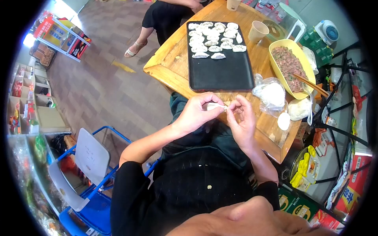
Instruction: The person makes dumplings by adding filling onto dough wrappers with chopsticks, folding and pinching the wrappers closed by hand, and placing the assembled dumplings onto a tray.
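Between both hands, just off the near edge of the wooden table, is a white dumpling. My left hand is closed around its body. With fingertips and thumb, my right hand pinches the dumpling's right end. A black tray lies beyond my hands, holding rows of folded dumplings in its far part. To the right sits a yellow bowl of minced filling, with chopsticks resting in it. A plastic bag of round wrappers lies near my right hand, and a single wrapper rests at the table's right edge.
A paper cup stands behind the tray's right side. Another person's legs are at the table's far left. Blue folding chairs stand to my left. Shelves with packaged goods line the right side.
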A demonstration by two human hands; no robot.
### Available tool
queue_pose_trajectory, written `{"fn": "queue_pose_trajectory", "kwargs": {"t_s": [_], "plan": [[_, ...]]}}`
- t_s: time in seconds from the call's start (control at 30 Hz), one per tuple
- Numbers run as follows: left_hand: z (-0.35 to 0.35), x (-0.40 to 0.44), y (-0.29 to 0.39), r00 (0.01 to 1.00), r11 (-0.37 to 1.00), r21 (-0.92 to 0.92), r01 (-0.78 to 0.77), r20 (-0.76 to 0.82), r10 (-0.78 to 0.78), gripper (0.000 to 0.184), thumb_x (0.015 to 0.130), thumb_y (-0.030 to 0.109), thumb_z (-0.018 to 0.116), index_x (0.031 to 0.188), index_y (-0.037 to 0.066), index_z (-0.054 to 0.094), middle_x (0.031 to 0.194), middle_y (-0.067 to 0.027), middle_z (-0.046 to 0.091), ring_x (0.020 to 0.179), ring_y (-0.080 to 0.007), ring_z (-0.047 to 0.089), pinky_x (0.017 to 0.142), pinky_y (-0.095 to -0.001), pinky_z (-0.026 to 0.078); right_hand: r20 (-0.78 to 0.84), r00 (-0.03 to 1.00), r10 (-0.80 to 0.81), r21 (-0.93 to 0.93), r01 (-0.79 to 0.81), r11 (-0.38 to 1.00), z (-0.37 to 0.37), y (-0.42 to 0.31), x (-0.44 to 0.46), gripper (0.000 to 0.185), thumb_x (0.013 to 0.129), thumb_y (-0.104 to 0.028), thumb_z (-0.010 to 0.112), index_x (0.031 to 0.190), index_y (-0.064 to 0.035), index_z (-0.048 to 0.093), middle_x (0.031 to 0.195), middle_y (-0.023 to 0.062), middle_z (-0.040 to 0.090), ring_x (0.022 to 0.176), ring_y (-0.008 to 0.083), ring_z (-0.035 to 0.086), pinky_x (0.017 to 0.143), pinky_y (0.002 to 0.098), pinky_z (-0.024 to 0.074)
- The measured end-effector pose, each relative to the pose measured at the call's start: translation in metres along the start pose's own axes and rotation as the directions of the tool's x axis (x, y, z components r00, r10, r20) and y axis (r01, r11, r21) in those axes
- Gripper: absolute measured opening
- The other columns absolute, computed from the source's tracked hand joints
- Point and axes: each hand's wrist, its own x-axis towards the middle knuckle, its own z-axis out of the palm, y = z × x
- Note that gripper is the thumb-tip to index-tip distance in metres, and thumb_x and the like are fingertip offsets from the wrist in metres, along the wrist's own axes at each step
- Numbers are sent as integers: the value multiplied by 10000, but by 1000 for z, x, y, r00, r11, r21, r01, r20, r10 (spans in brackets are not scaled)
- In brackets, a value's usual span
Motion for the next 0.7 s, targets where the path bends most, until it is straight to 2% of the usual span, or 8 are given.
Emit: {"fn": "queue_pose_trajectory", "kwargs": {"t_s": [0.1, 0.2, 0.23, 0.37, 0.4, 0.5, 0.53, 0.7], "plan": [[0, 3, -3, 997, 994, 83, -76, -23, 78, 117, 910, 130, 676, 962, 37, 630, 745, 28, 598, 592, -29, 542, 510, -191, 442, -13, 1000, 11, 15, -11, 1000, 2, 4, 0, 479, 833, 92, 678, 1271, -7, 509, 935, 94, 627, 833, 155, 641, 745, 297, 535], [0, 7, -11, 999, 1000, -21, -11, -38, 10, 112, 907, 131, 682, 944, 44, 624, 741, 32, 594, 597, -27, 539, 510, -191, 438, 6, 1000, -26, -5, 26, 1000, 3, 2, 0, 490, 830, 88, 685, 1276, -4, 505, 931, 102, 628, 830, 164, 645, 747, 301, 538], [2, 9, -16, 993, 995, -11, -98, -62, 97, 115, 909, 135, 684, 937, 49, 613, 725, 29, 586, 569, -31, 537, 473, -193, 425, 22, 998, -61, -29, 62, 998, 3, 1, -1, 496, 827, 85, 691, 1278, -2, 504, 929, 105, 628, 830, 171, 647, 748, 303, 539], [2, 5, -16, 1000, 997, -81, 17, -24, -19, 115, 923, 141, 665, 943, 49, 600, 705, 21, 579, 504, -44, 527, 402, -201, 398, 30, 997, -76, -32, 77, 997, 3, 3, -1, 495, 827, 79, 696, 1276, 4, 503, 926, 109, 630, 830, 182, 651, 751, 310, 541], [1, 4, -14, 999, 997, -62, 42, -13, -43, 111, 926, 143, 653, 952, 44, 609, 717, 19, 582, 522, -43, 527, 423, -205, 412, 20, 997, -68, -48, 69, 996, 4, 2, -2, 493, 825, 78, 698, 1273, 6, 504, 927, 108, 632, 828, 186, 650, 752, 313, 540], [1, 5, -11, 986, 985, 53, -166, -19, 167, 124, 916, 138, 642, 971, 27, 630, 759, 10, 592, 587, -42, 541, 476, -214, 437, 10, 996, -84, -77, 85, 993, 5, 1, 2, 499, 822, 75, 700, 1275, 8, 500, 934, 107, 634, 828, 192, 647, 752, 317, 538], [-2, 1, -5, 1000, 1000, 2, 8, 12, -8, 123, 916, 135, 643, 965, 22, 637, 780, 12, 596, 617, -39, 548, 506, -210, 442, 12, 998, -66, -100, 67, 993, 4, 1, 1, 507, 821, 73, 701, 1280, 9, 496, 940, 107, 634, 830, 194, 645, 752, 319, 536], [-3, 1, -5, 988, 985, 82, -150, 30, 148, 115, 915, 120, 639, 970, 20, 656, 784, 12, 597, 614, -46, 563, 516, -209, 457, -12, 998, -54, -79, 53, 995, 8, 3, 2, 536, 826, 74, 691, 1308, 9, 466, 966, 119, 629, 857, 205, 645, 766, 322, 539]]}}
